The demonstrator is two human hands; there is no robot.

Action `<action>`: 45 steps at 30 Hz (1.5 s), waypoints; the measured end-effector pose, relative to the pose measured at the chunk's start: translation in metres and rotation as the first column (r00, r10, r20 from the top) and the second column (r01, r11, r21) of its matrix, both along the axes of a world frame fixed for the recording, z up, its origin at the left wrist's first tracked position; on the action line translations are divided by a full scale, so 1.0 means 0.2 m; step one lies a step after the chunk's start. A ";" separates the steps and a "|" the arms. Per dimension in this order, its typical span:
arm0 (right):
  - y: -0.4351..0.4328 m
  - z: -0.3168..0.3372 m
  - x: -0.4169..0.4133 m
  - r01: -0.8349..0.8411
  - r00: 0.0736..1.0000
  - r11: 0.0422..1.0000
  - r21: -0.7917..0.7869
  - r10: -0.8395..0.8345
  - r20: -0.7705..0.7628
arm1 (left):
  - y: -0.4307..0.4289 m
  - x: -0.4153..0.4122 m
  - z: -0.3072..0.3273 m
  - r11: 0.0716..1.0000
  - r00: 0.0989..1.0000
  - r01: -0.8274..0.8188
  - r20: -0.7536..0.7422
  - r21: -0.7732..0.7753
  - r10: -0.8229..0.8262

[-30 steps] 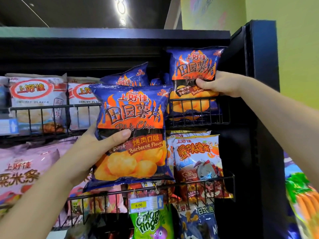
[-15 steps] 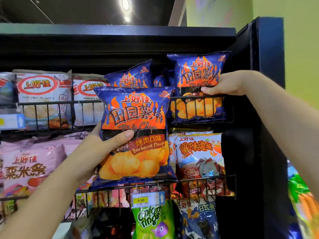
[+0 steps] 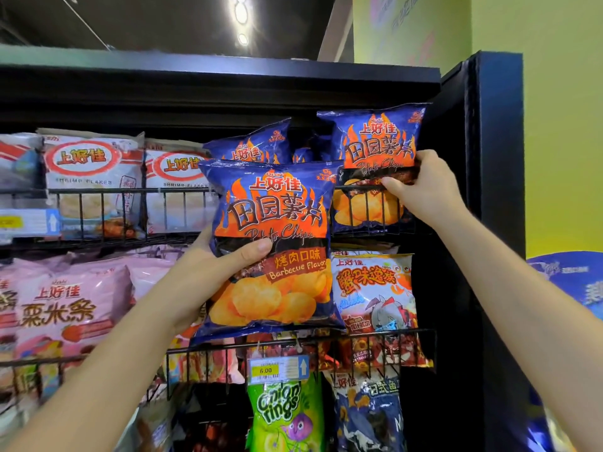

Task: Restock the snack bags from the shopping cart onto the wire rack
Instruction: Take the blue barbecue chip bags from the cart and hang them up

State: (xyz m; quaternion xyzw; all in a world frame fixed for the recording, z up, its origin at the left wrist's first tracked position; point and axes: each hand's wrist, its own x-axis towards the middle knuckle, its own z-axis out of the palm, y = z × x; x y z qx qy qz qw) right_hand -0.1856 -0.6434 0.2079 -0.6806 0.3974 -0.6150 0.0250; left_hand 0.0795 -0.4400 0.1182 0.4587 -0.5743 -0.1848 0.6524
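My left hand [image 3: 208,272] grips a blue barbecue chip bag [image 3: 274,249] in front of the rack, thumb across its front, between the top and middle shelves. My right hand [image 3: 421,187] pinches a second blue chip bag [image 3: 372,141] by its right side; that bag stands upright in the top wire basket [image 3: 365,210] at the rack's right end. Another blue chip bag [image 3: 254,141] leans behind the one I hold. The shopping cart is out of sight.
White shrimp flakes bags [image 3: 94,177] fill the top shelf's left part. Pink bags [image 3: 65,305] and a crab-flavour bag [image 3: 372,288] sit on the middle shelf, an onion rings bag [image 3: 284,415] below. A black side panel [image 3: 489,223] bounds the rack on the right.
My right hand has lowered the right bag down into the top basket. My left hand still holds its bag at about the same place; the camera has tilted a little.
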 end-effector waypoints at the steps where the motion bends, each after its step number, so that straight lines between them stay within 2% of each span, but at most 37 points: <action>1: 0.01 -0.02 0.00 0.027 0.999 0.999 -0.027 -0.027 0.024 | -0.01 0.00 0.01 1.000 1.000 -0.004 0.010 0.002 0.004; 5: 0.11 -0.07 0.03 0.129 0.991 0.982 -0.140 -0.124 0.043 | -0.04 0.02 0.08 0.999 0.999 -0.041 0.001 -0.014 0.041; 7: 0.18 -0.06 0.06 0.072 0.997 0.984 -0.165 -0.073 -0.002 | -0.05 0.01 0.11 0.999 0.999 -0.036 0.020 -0.026 0.036; 10: 0.30 -0.04 0.12 -0.229 0.973 0.967 -0.114 0.229 -0.017 | -0.07 0.01 0.19 0.997 0.998 -0.031 0.044 -0.075 0.034; 13: 0.41 -0.02 0.21 -0.563 0.824 0.823 0.080 0.566 -0.026 | -0.09 0.04 0.27 0.991 0.997 -0.041 0.062 -0.127 0.049; 14: 0.44 -0.02 0.24 -0.616 0.779 0.776 0.136 0.626 -0.043 | -0.10 0.05 0.31 0.988 0.996 -0.043 0.075 -0.148 0.055; 16: 0.46 0.01 0.30 -0.644 0.742 0.747 0.164 0.662 -0.104 | -0.11 0.06 0.38 0.976 0.988 -0.051 0.134 -0.212 0.081; 19: 0.46 0.11 0.36 -0.637 0.757 0.767 0.072 0.641 -0.125 | -0.13 0.08 0.53 0.949 0.971 -0.047 0.208 -0.312 0.117; 23: 0.45 0.26 0.42 -0.635 0.772 0.770 -0.066 0.633 -0.055 | -0.14 0.15 0.72 0.971 0.949 0.012 0.310 -0.241 0.066; 25: 0.42 0.31 0.46 -0.643 0.764 0.755 -0.125 0.644 -0.040 | -0.14 0.20 0.79 0.970 0.917 -0.022 0.381 -0.243 0.116; 27: 0.38 0.35 0.51 -0.644 0.760 0.745 -0.173 0.649 -0.034 | -0.15 0.24 0.83 0.947 0.883 -0.075 0.421 -0.313 0.209; 30: 0.29 0.36 0.59 -0.639 0.761 0.742 -0.201 0.648 -0.028 | -0.21 0.31 0.84 0.905 0.871 -0.128 0.390 -0.406 0.298; 34: 0.19 0.32 0.66 -0.587 0.808 0.791 -0.172 0.584 -0.074 | -0.33 0.39 0.78 0.900 0.876 -0.139 0.372 -0.414 0.306; 36: 0.16 0.29 0.67 -0.549 0.836 0.825 -0.136 0.539 -0.103 | -0.36 0.40 0.75 0.916 0.871 -0.173 0.378 -0.362 0.314; 40: 0.13 0.24 0.66 -0.490 0.863 0.871 -0.020 0.482 -0.149 | -0.39 0.39 0.71 0.947 0.822 -0.232 0.475 -0.223 0.313; 45: 0.12 0.24 0.65 -0.331 0.906 0.942 0.061 0.335 -0.257 | -0.40 0.36 0.72 0.945 0.762 -0.301 0.563 -0.132 0.321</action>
